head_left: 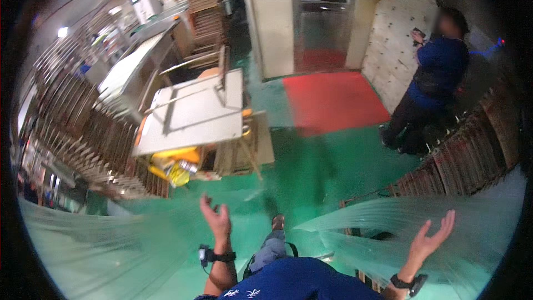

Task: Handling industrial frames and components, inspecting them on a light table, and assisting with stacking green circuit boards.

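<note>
A see-through plastic sheet or strip curtain (400, 222) hangs parted on both sides of me, blurred by motion. My left hand (216, 219) is raised at the edge of the left part (127, 244), its fingers apart and nothing held. Out to the right, my right hand (431, 240) is spread beside the right part. Whether either hand touches the plastic, I cannot tell. Each wrist wears a black strap with a small device. One shoe (278, 222) shows on the green floor below.
A white-topped table (194, 114) stands ahead on the left, with yellow items (177, 172) under it. Stacked racks (83, 133) line the left; more racks (455, 155) stand right. A red mat (336, 100) lies before a metal doorway (322, 28). A person in dark blue (438, 66) stands at the right wall.
</note>
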The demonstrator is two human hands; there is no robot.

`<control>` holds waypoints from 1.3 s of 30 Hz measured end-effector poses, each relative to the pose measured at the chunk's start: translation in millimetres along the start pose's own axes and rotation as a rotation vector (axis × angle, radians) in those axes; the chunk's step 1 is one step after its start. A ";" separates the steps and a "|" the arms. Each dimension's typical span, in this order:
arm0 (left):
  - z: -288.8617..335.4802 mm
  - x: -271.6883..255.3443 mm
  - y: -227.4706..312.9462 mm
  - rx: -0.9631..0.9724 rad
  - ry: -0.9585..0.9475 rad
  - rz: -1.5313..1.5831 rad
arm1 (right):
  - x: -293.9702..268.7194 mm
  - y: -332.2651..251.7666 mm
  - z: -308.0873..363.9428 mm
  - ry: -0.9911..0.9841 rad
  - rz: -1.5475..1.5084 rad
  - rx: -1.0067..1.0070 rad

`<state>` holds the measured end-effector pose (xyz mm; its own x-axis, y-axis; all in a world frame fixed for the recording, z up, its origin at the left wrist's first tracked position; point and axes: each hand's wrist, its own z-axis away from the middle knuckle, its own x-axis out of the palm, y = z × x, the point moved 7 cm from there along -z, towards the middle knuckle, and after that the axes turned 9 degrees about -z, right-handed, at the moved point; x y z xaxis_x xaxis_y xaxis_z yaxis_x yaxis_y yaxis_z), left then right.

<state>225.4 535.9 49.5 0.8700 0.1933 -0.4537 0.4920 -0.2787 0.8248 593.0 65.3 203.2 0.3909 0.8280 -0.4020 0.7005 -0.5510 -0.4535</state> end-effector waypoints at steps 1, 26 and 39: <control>-11.8 53.4 20.3 0.030 -0.154 0.073 | -1.5 9.0 -7.7 0.042 0.086 0.027; -365.9 1028.4 335.4 0.636 -1.026 -0.048 | 671.7 291.4 -326.4 -0.494 0.083 0.613; -710.5 1608.0 535.3 1.156 -0.512 -0.519 | 956.0 453.3 -568.7 -0.387 0.100 0.565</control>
<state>1864.2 1365.9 1.4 0.3686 0.2197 -0.9032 0.2894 -0.9505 -0.1131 1623.8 666.5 65.7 0.1225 0.7312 -0.6711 0.2129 -0.6798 -0.7018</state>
